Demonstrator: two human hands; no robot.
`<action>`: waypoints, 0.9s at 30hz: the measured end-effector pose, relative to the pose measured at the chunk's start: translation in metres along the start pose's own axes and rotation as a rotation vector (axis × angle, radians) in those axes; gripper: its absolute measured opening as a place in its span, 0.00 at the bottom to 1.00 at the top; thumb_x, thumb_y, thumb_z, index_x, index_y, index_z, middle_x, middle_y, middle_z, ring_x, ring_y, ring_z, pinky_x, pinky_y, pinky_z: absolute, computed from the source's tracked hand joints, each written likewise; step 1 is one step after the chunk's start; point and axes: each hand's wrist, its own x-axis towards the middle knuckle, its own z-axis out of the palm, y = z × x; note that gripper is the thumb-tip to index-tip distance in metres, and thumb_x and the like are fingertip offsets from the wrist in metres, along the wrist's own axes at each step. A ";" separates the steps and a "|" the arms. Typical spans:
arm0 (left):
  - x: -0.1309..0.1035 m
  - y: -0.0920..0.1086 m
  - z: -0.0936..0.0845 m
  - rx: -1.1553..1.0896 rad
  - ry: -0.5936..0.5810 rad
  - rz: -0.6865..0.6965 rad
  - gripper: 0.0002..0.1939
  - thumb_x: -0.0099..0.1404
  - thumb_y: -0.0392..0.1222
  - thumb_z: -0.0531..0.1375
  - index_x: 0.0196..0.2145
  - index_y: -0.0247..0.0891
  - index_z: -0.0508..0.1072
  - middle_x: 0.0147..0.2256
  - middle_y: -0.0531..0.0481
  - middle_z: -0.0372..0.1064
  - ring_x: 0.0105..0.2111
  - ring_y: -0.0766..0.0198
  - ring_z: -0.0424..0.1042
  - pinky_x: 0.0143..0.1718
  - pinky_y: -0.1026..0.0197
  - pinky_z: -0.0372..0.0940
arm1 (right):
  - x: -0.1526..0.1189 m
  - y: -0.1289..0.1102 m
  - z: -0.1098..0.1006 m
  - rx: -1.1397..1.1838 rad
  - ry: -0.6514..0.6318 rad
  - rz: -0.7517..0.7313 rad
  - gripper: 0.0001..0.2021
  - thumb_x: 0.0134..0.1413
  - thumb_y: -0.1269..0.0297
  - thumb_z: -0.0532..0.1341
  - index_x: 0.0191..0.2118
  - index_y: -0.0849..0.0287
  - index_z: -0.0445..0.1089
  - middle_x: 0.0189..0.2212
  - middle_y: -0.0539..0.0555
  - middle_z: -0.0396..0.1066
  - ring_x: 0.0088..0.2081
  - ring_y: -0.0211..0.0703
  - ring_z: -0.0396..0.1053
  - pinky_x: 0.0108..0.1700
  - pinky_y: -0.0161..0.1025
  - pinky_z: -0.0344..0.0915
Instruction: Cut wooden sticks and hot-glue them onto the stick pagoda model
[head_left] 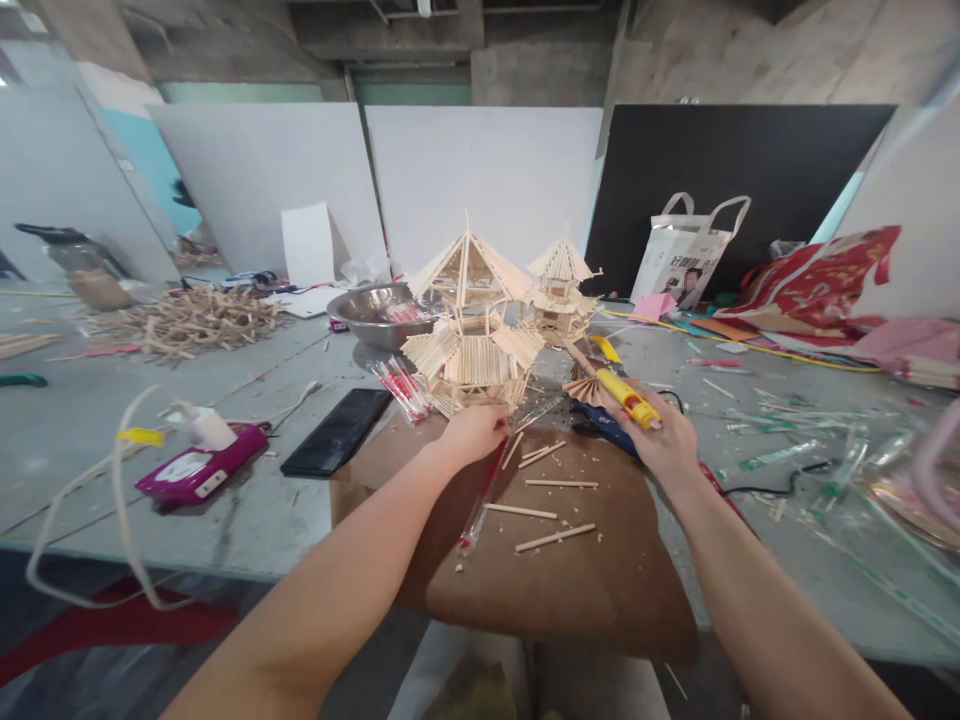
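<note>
My left hand (480,432) is closed at the foot of a pavilion model (472,360) built from thin wooden sticks. Its fingertips face away, so what they pinch is hidden. Below it, a clear plastic sleeve with red inside (484,490) slants across a brown mat (555,590). My right hand (667,440) is wrapped around a yellow tool with a cylindrical handle (628,398); its exact kind is unclear. A dark blue tool (606,428), partly covered, lies beside that hand. Several short wooden sticks (555,538) are scattered on the mat between my forearms.
A smaller stick pavilion (561,290) and a metal bowl (382,312) stand behind. At left are a black phone (337,432), a purple power strip (202,465) with a looping white cable, and a stick pile (195,322). Plastic wrappers (795,425) litter the right.
</note>
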 end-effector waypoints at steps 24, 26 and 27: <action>-0.003 0.027 0.002 0.116 0.130 -0.042 0.13 0.62 0.41 0.42 0.39 0.38 0.63 0.32 0.45 0.68 0.35 0.58 0.68 0.34 0.58 0.60 | 0.006 0.009 0.006 0.024 0.009 0.033 0.19 0.45 0.49 0.51 0.35 0.59 0.67 0.31 0.58 0.70 0.33 0.49 0.66 0.33 0.41 0.58; -0.005 0.027 0.000 0.105 0.169 -0.017 0.13 0.62 0.40 0.41 0.38 0.37 0.63 0.32 0.45 0.68 0.34 0.59 0.68 0.34 0.59 0.60 | 0.004 0.005 0.006 0.213 0.099 -0.023 0.16 0.44 0.52 0.53 0.35 0.59 0.65 0.31 0.56 0.69 0.33 0.46 0.66 0.34 0.40 0.59; -0.006 0.027 0.000 0.102 0.183 -0.002 0.14 0.62 0.40 0.41 0.38 0.37 0.63 0.32 0.46 0.68 0.34 0.60 0.68 0.34 0.60 0.60 | 0.003 0.004 0.006 0.285 0.118 -0.033 0.15 0.43 0.53 0.54 0.35 0.58 0.64 0.31 0.55 0.69 0.32 0.45 0.66 0.34 0.39 0.59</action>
